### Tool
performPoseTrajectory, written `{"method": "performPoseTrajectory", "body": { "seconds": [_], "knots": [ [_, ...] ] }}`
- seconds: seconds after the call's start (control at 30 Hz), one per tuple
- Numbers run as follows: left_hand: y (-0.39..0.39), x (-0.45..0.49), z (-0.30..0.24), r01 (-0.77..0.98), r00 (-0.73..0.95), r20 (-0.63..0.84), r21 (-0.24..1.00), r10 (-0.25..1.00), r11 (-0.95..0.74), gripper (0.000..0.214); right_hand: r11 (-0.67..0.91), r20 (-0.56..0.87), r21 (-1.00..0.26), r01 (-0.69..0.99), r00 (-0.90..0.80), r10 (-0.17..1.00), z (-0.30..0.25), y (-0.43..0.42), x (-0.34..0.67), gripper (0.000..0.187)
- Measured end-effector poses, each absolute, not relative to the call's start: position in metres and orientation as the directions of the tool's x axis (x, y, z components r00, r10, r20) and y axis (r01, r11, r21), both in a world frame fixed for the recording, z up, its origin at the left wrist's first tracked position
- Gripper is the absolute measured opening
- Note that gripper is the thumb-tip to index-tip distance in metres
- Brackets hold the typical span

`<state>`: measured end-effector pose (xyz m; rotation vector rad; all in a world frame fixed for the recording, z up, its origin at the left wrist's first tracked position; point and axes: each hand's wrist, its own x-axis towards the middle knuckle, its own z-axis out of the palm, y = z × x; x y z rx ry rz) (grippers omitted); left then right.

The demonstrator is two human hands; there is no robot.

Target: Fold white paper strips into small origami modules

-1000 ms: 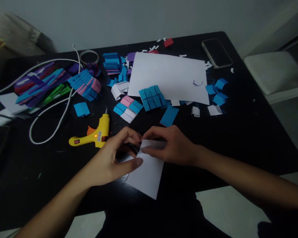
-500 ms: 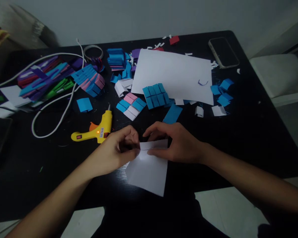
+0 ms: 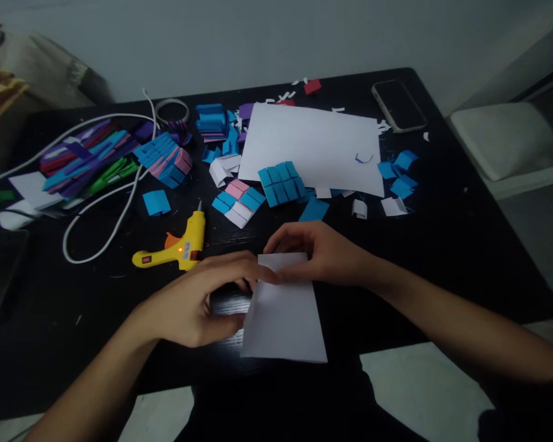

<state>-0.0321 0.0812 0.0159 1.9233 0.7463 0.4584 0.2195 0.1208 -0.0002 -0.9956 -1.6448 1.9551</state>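
Presently: top-edge fold of white paper point(image 3: 283, 319), by judgement.
Left hand point(image 3: 198, 301): fingers narrow, pinching 10 o'clock corner.
Right hand point(image 3: 325, 255): fingers gripping 12 o'clock edge.
Next need: even crease pressure.

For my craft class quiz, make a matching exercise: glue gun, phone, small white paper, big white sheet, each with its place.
1 glue gun
2 phone
3 small white paper
4 big white sheet

A far right corner of the table
B held by left hand and right hand
C middle, past the hands
D left of the left hand

Pairs: 1-D, 2-A, 3-B, 4-C
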Motion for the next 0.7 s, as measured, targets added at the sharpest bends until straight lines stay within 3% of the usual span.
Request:
{"method": "performPoseTrajectory", "body": {
  "seconds": [0.23,0.37,0.47,0.6,0.63,0.7],
  "knots": [
    [0.074,-0.024,0.003,0.342,0.633,0.129,0.838,0.764,-0.425,0.030,-0.409,-0.347,-0.911,0.056,-0.641,0.685,-0.002,0.117,0.223,0.044],
    [0.074,-0.022,-0.002,0.346,0.584,0.167,0.834,0.795,-0.429,0.024,-0.399,-0.345,-0.916,0.046,-0.602,0.720,-0.005,0.113,0.222,0.044],
    [0.075,-0.020,-0.001,0.335,0.552,0.227,0.820,0.802,-0.464,0.021,-0.237,-0.217,-0.971,0.036,-0.556,0.803,-0.008,0.109,0.222,0.040],
    [0.076,-0.021,-0.003,0.336,0.515,0.313,0.783,0.798,-0.523,0.020,0.243,0.210,-0.963,0.114,-0.246,0.946,-0.012,0.102,0.222,0.025],
    [0.076,-0.022,-0.004,0.335,0.511,0.329,0.775,0.794,-0.536,0.021,0.306,0.278,-0.938,0.166,-0.170,0.945,-0.012,0.101,0.221,0.021],
    [0.075,-0.023,-0.007,0.325,0.500,0.372,0.757,0.782,-0.568,0.024,0.286,0.269,-0.929,0.236,-0.102,0.958,-0.012,0.098,0.220,0.019]
  ]
}}
